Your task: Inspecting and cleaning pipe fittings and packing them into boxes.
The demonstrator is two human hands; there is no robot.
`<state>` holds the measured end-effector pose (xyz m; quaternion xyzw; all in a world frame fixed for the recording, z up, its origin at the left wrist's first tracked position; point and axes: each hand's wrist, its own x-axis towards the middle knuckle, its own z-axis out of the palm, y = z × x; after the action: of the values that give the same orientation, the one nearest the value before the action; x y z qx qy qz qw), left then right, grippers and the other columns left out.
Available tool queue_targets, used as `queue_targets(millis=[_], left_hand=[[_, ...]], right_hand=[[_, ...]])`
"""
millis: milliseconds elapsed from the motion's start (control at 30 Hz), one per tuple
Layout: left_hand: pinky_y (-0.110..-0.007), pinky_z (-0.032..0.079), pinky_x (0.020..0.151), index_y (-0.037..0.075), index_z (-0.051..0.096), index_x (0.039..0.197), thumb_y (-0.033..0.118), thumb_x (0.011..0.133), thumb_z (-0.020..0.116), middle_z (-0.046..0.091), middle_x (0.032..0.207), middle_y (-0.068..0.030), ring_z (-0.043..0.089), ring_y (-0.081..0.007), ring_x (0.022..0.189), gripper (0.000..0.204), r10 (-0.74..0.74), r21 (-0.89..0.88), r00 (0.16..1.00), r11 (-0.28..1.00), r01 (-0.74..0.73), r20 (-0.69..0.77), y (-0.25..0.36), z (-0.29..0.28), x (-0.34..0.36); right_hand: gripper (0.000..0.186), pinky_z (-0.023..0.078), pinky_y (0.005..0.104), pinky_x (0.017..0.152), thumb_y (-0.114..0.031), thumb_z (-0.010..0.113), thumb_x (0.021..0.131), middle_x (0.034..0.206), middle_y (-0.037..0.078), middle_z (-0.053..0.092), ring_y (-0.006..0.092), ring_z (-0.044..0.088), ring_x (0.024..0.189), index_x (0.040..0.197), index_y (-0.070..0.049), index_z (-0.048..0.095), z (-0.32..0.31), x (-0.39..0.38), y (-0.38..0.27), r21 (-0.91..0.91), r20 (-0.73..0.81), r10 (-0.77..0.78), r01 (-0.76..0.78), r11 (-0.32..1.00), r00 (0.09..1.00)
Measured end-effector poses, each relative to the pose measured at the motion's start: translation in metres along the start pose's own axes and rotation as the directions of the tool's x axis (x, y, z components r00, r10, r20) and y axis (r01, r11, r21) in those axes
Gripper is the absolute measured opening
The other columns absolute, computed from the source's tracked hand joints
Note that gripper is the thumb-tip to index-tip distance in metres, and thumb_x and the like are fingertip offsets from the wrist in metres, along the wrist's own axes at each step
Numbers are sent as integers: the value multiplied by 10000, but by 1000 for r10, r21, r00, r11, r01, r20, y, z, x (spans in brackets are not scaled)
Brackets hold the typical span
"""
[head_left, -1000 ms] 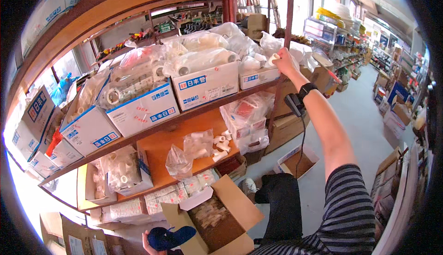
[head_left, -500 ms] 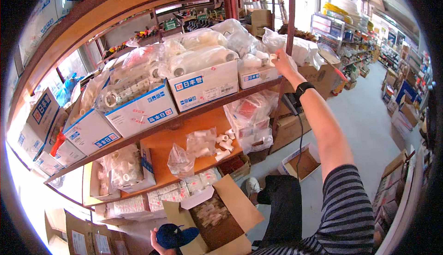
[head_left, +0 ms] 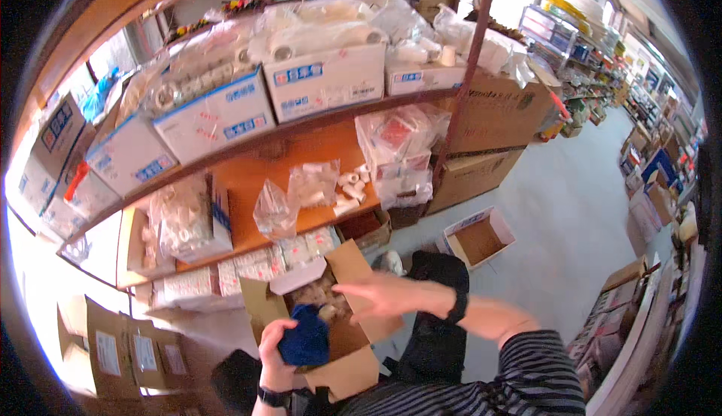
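My left hand [head_left: 272, 341], a black band on its wrist, is closed on a dark blue cap [head_left: 304, 335] at the bottom centre. Just right of it my right hand [head_left: 372, 296], blurred, is over an open cardboard box [head_left: 342, 375], fingers apart and nothing visible in them. Small pale pieces [head_left: 314, 293] lie inside that box, partly hidden by my hands and the cap. A white fitting [head_left: 448, 56] stands on a white box at the right end of the upper shelf.
White cartons of bagged fittings [head_left: 323, 81] line the upper shelf; loose fittings [head_left: 352, 190] and bags lie on the orange board [head_left: 293, 145] below. Brown cartons [head_left: 477, 183] stand beyond the rack post [head_left: 470, 70]. An open box [head_left: 481, 239] sits on the aisle floor [head_left: 571, 175], with stock along both sides.
My right hand has let go of the white fitting on the upper shelf and come down and left to the box. The view has tilted downward; my left hand still holds the cap.
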<state>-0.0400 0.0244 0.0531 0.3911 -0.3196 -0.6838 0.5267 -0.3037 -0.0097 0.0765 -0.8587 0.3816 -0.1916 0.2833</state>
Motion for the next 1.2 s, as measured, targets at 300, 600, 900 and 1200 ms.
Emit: queue_targets(millis=[300, 600, 900, 1200], left_hand=[[-263, 442, 818, -12, 634, 1014, 62, 802, 598, 645, 937, -89, 590, -158, 892, 228, -54, 486, 910, 858, -169, 411, 19, 21, -37], [-320, 447, 618, 54, 600, 1115, 66, 753, 658, 570, 762, -107, 539, -241, 658, 366, 45, 490, 758, 738, -465, 651, 2, 37, -50], [-287, 416, 503, 64, 668, 995, 4, 679, 700, 566, 663, -64, 499, -186, 543, 323, 220, 539, 832, 672, -508, 510, 2, 42, -46], [-246, 447, 671, 66, 501, 1225, 129, 836, 609, 604, 902, -45, 539, -101, 747, 409, 53, 440, 923, 867, -231, 380, -23, 57, 2]], right_hand=[[170, 444, 284, 836, -131, 439, 937, 1019, 86, 639, 143, 567, 954, 944, -24, 571, 62, -60, -1, 679, 19, 374, -286, 676, 927], [442, 403, 327, 937, -19, 654, 753, 1141, 97, 573, 194, 544, 1054, 1167, -13, 501, 96, -75, -18, 699, 211, 233, -313, 643, 949], [362, 470, 351, 726, -301, 612, 743, 854, 157, 632, 302, 615, 797, 822, 50, 576, 39, -76, -5, 894, -98, 22, 78, 440, 995], [394, 355, 326, 950, -182, 687, 749, 1189, 101, 547, 208, 504, 1086, 1088, -21, 566, 94, -116, 11, 914, 393, 671, -190, -357, 629]])
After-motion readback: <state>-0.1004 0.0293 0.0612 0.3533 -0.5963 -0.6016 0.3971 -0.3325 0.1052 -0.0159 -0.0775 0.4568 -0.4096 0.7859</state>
